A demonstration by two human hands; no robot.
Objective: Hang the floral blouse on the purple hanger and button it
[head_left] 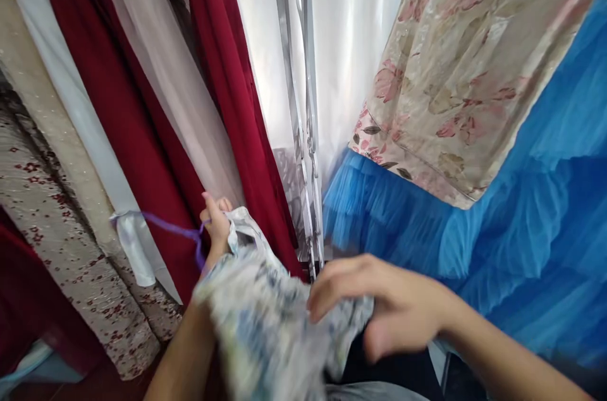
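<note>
My left hand is closed on the edge of a patterned garment in white, blue and pale yellow. The cloth hangs down over my left forearm and is smeared by motion. A thin purple strip, like a hanger's wire or a cord, runs leftward from the same hand. Near its far end hangs a shiny white piece of cloth. My right hand is over the right side of the garment, blurred, fingers curved and thumb apart. Whether its fingertips touch the cloth I cannot tell.
Long dresses hang at the left, among them a dark red one and a flowered one. Grey metal bars stand before a white curtain. At the right, a floral dress overlaps a blue ruffled one.
</note>
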